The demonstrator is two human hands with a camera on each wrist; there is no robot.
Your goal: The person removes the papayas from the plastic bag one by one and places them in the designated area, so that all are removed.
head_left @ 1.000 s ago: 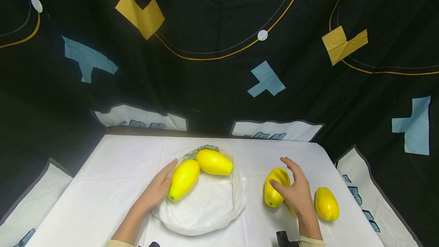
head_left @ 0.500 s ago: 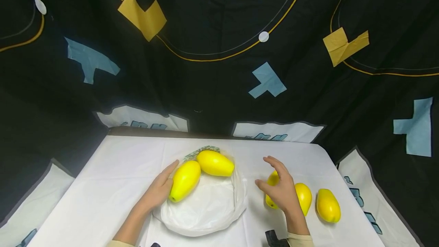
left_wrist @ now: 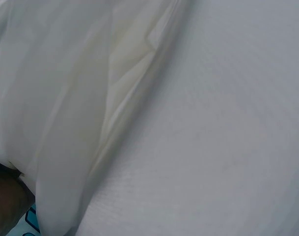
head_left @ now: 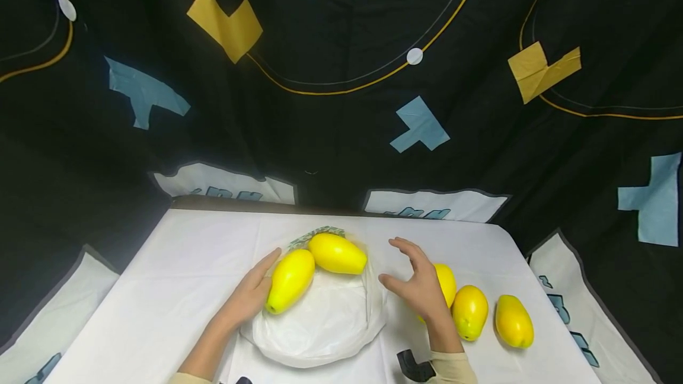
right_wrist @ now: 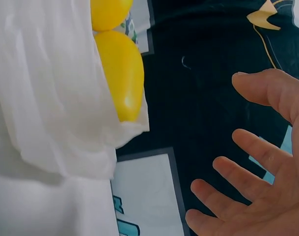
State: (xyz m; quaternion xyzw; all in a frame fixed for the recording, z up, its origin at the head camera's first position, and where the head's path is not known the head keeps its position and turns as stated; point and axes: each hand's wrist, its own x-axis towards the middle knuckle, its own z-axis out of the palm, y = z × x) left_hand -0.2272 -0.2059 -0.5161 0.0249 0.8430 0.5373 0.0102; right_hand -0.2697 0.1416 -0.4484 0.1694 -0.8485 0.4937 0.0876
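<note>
A white plastic bag [head_left: 315, 336] lies on the table with its mouth spread and a green-printed edge at the back. Two yellow papaya-like fruits, a left one [head_left: 290, 280] and a rear one [head_left: 337, 253], sit in its mouth. My left hand [head_left: 248, 292] lies along the bag's left side against the left fruit, fingers fairly straight; the left wrist view mostly has the bag's side [left_wrist: 66, 98]. To the bag's right, my right hand [head_left: 418, 283] hovers, thumb and fingers spread apart. Nothing is in its palm [right_wrist: 272, 211] in the right wrist view.
Right of my right hand, three more yellow fruits stand in a row: one partly hidden by the hand [head_left: 446, 282], a middle one [head_left: 469, 313] and a far right one [head_left: 514, 322]. The white-covered table [head_left: 203, 248] ends at a black curtain [head_left: 320, 147].
My right hand has moved left, from over the loose fruits toward the bag, uncovering the middle fruit. My left hand and the two fruits in the bag stay about where they were.
</note>
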